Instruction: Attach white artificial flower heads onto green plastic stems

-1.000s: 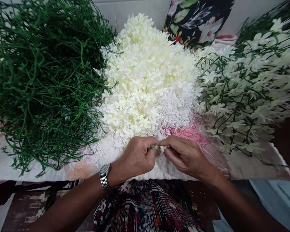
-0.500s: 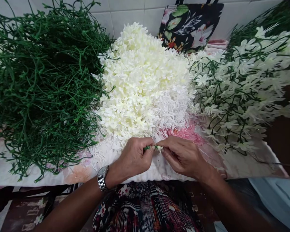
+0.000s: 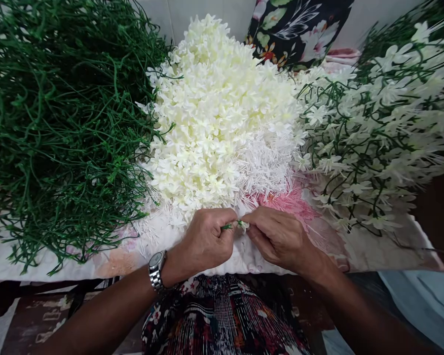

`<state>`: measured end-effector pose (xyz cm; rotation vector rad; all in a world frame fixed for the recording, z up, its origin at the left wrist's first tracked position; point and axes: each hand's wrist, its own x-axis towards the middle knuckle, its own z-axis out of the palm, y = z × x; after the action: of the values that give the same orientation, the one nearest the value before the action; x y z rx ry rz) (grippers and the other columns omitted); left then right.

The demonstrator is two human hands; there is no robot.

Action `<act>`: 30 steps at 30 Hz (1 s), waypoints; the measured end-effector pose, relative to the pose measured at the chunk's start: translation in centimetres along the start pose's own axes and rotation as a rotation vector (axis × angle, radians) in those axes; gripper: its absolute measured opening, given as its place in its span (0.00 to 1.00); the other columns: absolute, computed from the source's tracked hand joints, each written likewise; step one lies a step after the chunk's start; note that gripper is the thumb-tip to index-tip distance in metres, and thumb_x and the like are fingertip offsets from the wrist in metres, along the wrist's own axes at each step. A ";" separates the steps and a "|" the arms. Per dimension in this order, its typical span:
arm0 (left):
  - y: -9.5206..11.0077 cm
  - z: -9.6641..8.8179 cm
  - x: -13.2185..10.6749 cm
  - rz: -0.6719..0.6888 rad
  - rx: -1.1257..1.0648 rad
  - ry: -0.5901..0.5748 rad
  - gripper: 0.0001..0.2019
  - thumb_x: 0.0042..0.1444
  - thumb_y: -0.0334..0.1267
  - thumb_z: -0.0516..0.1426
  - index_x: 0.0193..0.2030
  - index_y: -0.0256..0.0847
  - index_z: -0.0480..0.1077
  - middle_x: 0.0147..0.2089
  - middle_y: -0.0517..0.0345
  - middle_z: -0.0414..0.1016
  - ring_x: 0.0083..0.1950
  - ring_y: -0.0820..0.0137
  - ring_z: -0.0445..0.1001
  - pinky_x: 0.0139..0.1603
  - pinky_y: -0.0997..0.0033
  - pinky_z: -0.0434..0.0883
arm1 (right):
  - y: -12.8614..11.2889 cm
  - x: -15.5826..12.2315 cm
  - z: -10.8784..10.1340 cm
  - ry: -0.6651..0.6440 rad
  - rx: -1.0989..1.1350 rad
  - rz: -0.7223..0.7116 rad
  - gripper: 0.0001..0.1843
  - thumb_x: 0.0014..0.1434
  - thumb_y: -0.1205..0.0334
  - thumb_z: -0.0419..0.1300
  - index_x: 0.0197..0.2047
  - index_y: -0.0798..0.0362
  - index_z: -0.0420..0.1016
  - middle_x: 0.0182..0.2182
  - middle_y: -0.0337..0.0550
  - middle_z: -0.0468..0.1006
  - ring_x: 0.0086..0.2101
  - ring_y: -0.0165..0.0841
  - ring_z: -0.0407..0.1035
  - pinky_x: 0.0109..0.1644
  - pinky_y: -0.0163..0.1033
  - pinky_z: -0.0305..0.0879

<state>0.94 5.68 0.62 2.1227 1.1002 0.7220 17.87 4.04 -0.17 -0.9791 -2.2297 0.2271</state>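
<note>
My left hand, a watch on its wrist, is closed in a pinch on a thin green plastic stem. My right hand meets it fingertip to fingertip, pinching a small cream flower at the stem's tip. Both hands hover at the near edge of a tall heap of loose cream fabric flowers, over white spiky plastic pieces.
A big tangle of bare green stems fills the left. Finished stems with white flowers pile up on the right. All lie on a floral pink and white cloth. A dark floral bag leans on the tiled wall.
The hands stay together on the stem and flower, with only small finger shifts. The view tilted up and then back down.
</note>
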 end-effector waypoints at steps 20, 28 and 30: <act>0.1 0.4 -0.1 0.053 -0.003 0.070 0.12 0.47 0.25 0.46 0.17 0.36 0.63 0.15 0.63 0.59 0.18 0.78 0.58 0.19 0.77 0.55 | -0.2 0.2 0.4 0.018 0.061 0.038 0.10 0.57 0.75 0.48 0.31 0.56 0.67 0.20 0.40 0.72 0.23 0.26 0.66 0.26 0.30 0.64; 0.4 -0.1 0.3 -0.131 -0.178 -0.020 0.10 0.50 0.29 0.47 0.22 0.37 0.66 0.18 0.63 0.62 0.20 0.77 0.59 0.21 0.77 0.58 | 0.0 0.1 0.2 0.055 0.087 0.073 0.08 0.58 0.72 0.49 0.38 0.55 0.68 0.25 0.41 0.75 0.25 0.27 0.69 0.27 0.31 0.66; 0.5 -0.3 0.5 -0.159 -0.257 -0.021 0.10 0.50 0.30 0.48 0.22 0.37 0.66 0.18 0.64 0.63 0.21 0.77 0.60 0.22 0.77 0.58 | -0.1 0.1 0.2 0.090 0.061 0.095 0.08 0.59 0.70 0.51 0.41 0.54 0.67 0.26 0.41 0.75 0.25 0.27 0.69 0.27 0.31 0.66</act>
<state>1.18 5.94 1.27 1.8020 1.0886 0.7217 17.63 4.03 -0.21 -1.0431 -2.0854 0.2861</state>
